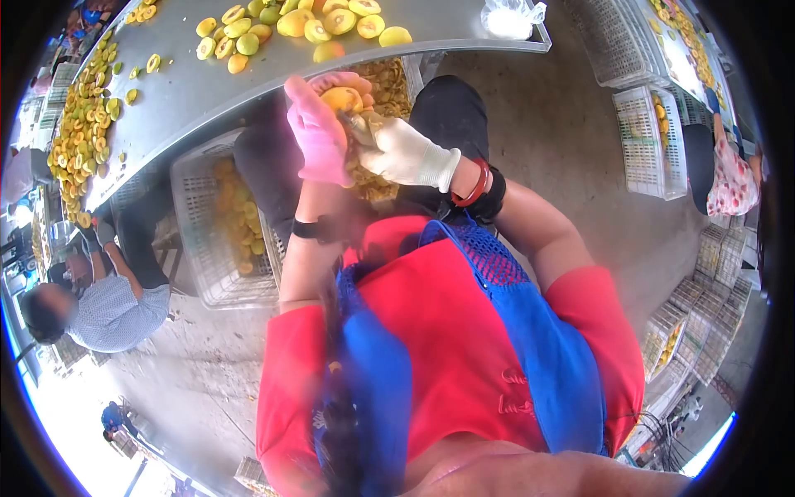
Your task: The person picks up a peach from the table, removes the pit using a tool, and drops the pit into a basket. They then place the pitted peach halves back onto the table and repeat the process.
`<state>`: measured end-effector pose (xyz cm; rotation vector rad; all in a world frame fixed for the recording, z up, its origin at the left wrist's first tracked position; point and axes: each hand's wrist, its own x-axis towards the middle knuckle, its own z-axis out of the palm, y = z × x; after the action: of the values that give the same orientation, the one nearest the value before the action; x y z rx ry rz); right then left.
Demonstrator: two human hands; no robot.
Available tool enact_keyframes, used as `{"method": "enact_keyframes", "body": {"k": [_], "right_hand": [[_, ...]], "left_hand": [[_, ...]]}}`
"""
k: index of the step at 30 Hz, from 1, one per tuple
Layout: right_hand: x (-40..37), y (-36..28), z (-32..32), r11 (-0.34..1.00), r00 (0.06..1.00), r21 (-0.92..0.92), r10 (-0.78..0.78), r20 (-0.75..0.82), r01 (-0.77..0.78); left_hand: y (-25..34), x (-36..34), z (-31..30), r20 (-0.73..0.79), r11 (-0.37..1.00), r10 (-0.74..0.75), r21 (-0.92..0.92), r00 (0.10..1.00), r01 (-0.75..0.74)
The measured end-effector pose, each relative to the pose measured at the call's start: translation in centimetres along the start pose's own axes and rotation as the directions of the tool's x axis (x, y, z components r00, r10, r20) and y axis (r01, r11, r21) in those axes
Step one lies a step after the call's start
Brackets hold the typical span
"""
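My left hand (319,132), in a pink glove, is cupped with its fingers closed around a yellow-orange peach (343,100). Against the fruit's right side presses my right hand (397,151), in a white glove, its fingers curled. Whatever the right fingers grip is too small and blurred to name. Both hands are above my lap, just off the near edge of the metal table (273,62). Beneath them, a crate of peach pieces (387,83) shows partly between my knees. Halved peaches (339,21) lie on the table just beyond the hands.
A white plastic crate (195,248) holding fruit stands at my left leg. More halves (83,141) are heaped along the table's left side. A clear plastic bag (509,18) lies at the right corner. Crates (650,145) stand to the right. Co-workers (116,311) sit on both sides.
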<state>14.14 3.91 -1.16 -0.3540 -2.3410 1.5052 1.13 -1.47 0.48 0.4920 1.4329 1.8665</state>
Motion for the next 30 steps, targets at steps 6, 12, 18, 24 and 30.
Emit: {"method": "enact_keyframes", "body": {"k": [6, 12, 18, 24, 30], "right_hand": [[0.0, -1.8, -1.2, 0.760, 0.859, 0.422, 0.356, 0.368, -0.495], [-0.6, -1.9, -1.4, 0.722, 0.825, 0.419, 0.390, 0.409, -0.550], [-0.8, -0.5, -1.0, 0.500, 0.731, 0.559, 0.265, 0.629, -0.661], [-0.7, -0.2, -0.2, 0.413, 0.660, 0.542, 0.231, 0.715, -0.732], [-0.5, 0.6, 2.6, 0.782, 0.828, 0.396, 0.258, 0.497, -0.481]], "left_hand": [[0.5, -0.9, 0.2, 0.088, 0.994, 0.104, 0.011, 0.991, -0.105], [0.2, -0.8, -1.1, 0.261, 1.000, -0.003, 0.029, 0.965, -0.004], [-0.6, -0.5, -2.7, 0.334, 0.999, -0.043, 0.040, 0.942, 0.031], [-0.3, -0.9, -4.5, 0.439, 0.978, -0.093, 0.211, 0.894, -0.002], [0.3, -0.1, -7.2, 0.181, 0.938, -0.174, -0.268, 0.968, 0.219]]}}
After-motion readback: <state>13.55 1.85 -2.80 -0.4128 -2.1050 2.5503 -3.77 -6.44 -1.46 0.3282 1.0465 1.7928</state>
